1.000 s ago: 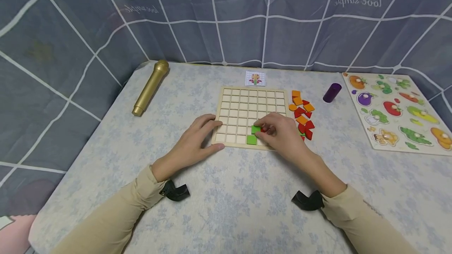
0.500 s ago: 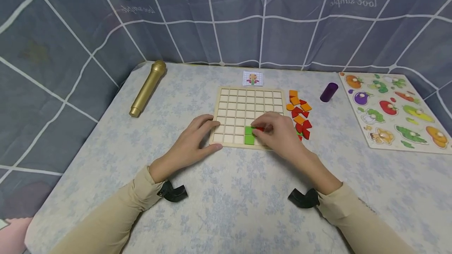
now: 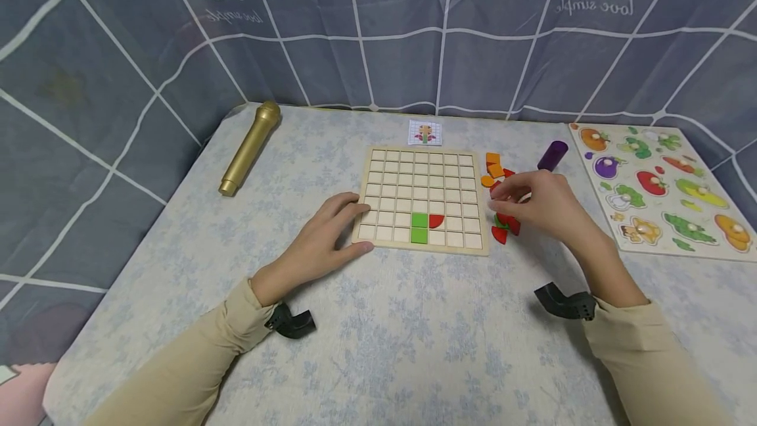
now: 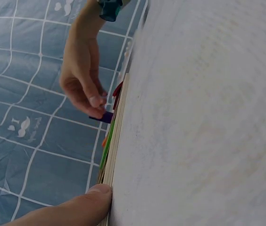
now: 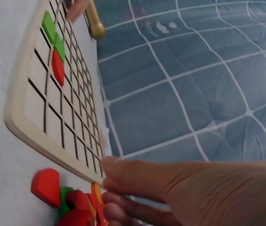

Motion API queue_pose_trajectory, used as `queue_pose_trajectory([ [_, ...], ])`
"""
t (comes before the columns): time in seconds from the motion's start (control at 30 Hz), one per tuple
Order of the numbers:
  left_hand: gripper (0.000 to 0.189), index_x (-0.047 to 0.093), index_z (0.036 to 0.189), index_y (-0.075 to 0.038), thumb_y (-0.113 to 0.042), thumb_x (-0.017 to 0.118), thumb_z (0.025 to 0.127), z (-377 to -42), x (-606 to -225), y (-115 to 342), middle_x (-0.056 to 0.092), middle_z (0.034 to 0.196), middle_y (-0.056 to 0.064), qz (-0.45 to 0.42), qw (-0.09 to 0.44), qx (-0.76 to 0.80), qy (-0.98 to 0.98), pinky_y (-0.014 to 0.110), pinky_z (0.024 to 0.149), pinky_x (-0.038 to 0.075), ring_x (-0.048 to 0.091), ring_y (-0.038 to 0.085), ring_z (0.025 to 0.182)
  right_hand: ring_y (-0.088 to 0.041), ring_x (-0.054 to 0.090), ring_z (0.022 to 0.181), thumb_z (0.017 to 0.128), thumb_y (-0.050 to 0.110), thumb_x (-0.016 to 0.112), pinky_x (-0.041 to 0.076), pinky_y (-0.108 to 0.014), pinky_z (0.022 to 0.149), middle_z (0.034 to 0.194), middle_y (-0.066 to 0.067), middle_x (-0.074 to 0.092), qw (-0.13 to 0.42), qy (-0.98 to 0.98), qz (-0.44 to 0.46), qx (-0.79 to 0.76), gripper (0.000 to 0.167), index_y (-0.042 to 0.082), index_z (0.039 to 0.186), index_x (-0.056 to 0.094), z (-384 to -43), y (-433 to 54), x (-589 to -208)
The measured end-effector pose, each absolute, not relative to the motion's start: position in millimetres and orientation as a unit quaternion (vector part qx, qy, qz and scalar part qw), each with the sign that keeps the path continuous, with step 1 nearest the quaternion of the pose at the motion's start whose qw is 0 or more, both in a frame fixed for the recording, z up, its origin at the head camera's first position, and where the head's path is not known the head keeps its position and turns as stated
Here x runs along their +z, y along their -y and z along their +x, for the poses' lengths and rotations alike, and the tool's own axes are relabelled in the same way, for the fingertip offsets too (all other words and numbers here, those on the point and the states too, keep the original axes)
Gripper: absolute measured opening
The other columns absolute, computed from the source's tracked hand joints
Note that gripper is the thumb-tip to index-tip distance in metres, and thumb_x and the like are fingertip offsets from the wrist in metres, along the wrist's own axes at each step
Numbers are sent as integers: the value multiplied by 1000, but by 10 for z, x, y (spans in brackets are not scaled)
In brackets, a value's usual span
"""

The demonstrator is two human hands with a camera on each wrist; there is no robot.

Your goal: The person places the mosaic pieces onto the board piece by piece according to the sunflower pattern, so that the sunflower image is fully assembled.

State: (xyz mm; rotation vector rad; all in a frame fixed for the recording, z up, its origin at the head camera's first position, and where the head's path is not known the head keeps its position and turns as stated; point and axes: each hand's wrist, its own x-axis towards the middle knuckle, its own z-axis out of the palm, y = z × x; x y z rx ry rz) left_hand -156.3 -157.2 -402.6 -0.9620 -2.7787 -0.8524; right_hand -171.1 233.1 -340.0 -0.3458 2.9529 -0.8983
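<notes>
A wooden grid board point(image 3: 387, 189) lies on the table. Two green square tiles point(image 3: 419, 227) sit in its lower rows, one above the other, and a red quarter-round tile point(image 3: 435, 221) fills the cell right of the upper one. My left hand point(image 3: 322, 235) rests at the board's left corner, fingers on the side edge and thumb point(image 4: 97, 190) at the front edge. Over the loose pieces beside the board's right edge hovers my right hand point(image 3: 541, 206), its thumb and forefinger apart and nothing seen between them. Red pieces point(image 5: 46, 187) and orange pieces point(image 3: 493, 159) lie beneath it, some hidden.
Behind the board lies a small pattern card point(image 3: 424, 132). A gold microphone point(image 3: 251, 148) is at the back left. On the right are a purple cylinder point(image 3: 552, 156) and a vegetable puzzle board point(image 3: 659, 150). A tile-print curtain point(image 3: 402, 71) hangs behind the table.
My right hand has let go of the red quarter-round tile in its cell and moved right, over the loose pieces. My left hand stays at the board's corner.
</notes>
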Motion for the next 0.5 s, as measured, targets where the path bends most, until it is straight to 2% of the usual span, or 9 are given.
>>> queue_pose_trajectory([
  [0.13, 62, 58, 147, -6, -37, 79, 97, -1560, -4021, 1579, 47, 155, 20, -315, 40, -276, 907, 53, 118, 42, 44, 34, 147, -16, 66, 78, 86, 26, 90, 45, -34, 70, 83, -1, 76, 58, -958, -103, -260, 27, 6, 101, 81, -1737, -2397, -3420],
  [0.27, 62, 58, 146, -6, -36, 79, 97, -1556, -4017, 1588, 47, 155, 19, -315, 41, -277, 907, 53, 118, 43, 45, 34, 147, -15, 63, 73, 83, 23, 92, 44, -36, 75, 78, 0, 73, 78, -959, -96, -256, 29, 3, 99, 80, -1758, -2377, -3457],
  [0.5, 62, 58, 146, -6, -36, 79, 96, -1552, -4013, 1573, 47, 154, 19, -320, 45, -277, 905, 52, 118, 43, 45, 34, 146, -16, 62, 71, 84, 19, 90, 47, -35, 70, 78, -2, 72, 57, -960, -101, -253, 21, 4, 93, 78, -1738, -2331, -3467],
])
